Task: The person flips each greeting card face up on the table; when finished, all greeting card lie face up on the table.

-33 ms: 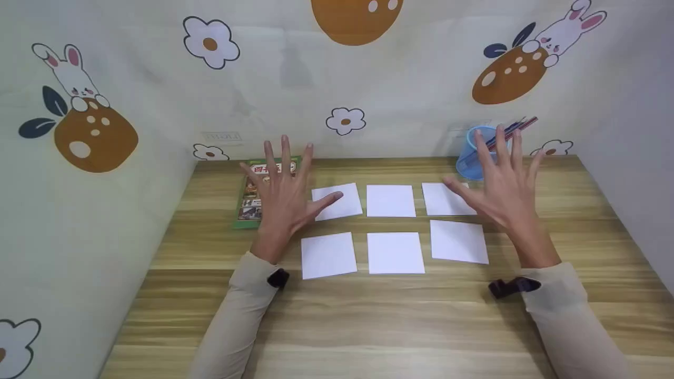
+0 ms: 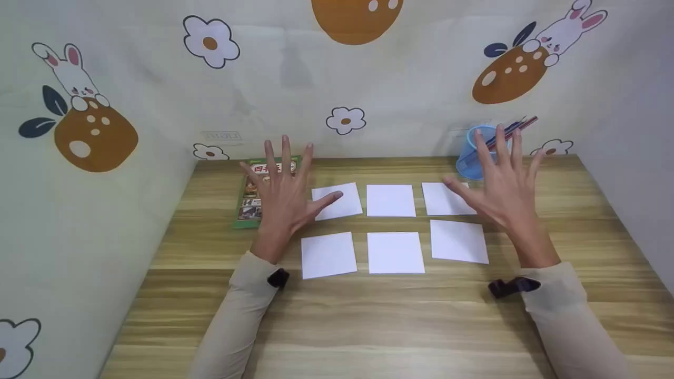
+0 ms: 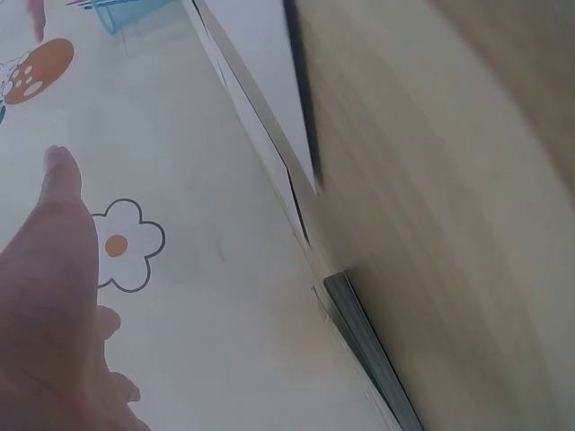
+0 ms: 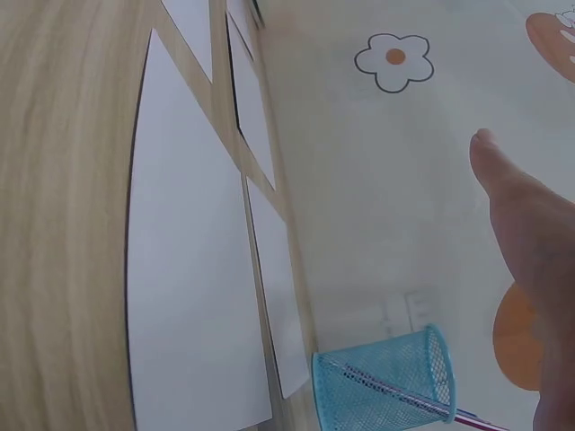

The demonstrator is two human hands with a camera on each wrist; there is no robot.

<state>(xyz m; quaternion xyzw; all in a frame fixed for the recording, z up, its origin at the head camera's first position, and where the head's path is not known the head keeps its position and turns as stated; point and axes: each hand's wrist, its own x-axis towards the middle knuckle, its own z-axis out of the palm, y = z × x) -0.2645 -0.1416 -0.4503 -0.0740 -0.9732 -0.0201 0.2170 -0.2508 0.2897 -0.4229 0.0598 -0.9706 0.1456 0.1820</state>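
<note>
My left hand (image 2: pixel 284 200) hovers with spread fingers over a green illustrated booklet (image 2: pixel 247 213) and the edge of a white card (image 2: pixel 337 208) at the back left. Fingers likewise spread, my right hand (image 2: pixel 503 192) hangs above the back right white card (image 2: pixel 442 199), in front of a blue mesh pen cup (image 2: pixel 468 163). Neither hand holds anything. More white cards lie flat in two rows between the arms, such as the front middle card (image 2: pixel 395 252) and the front right card (image 2: pixel 459 242). In the right wrist view the cup (image 4: pixel 382 386) stands beyond the cards.
Pencils (image 2: pixel 518 126) lean out of the cup. A wall sheet (image 2: pixel 274 95) printed with flowers and rabbits closes off the back of the wood-grain table (image 2: pixel 389 326). Both forearms reach in from the front, each with a dark strap at the wrist.
</note>
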